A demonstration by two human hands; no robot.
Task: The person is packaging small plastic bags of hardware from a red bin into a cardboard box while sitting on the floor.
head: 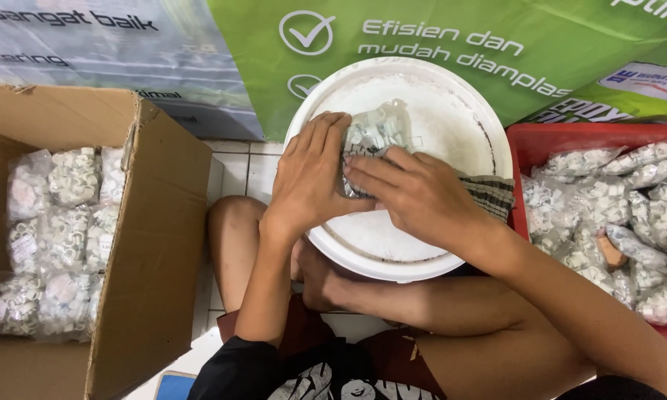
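A clear plastic bag of small white clips [378,132] lies on the white round lid [452,111] of a bucket between my legs. My left hand [307,178] presses on the bag's left side with fingers together. On the bag's near edge rests my right hand [415,192], its fingers pointing left and pinching the plastic. Both hands touch each other over the bag, hiding its lower half.
An open cardboard box [156,244] at left holds several filled bags of white clips [59,237]. A red tray [530,141] at right is piled with more such bags [629,215]. A striped cloth [493,194] lies at the lid's right edge. Printed banners hang behind.
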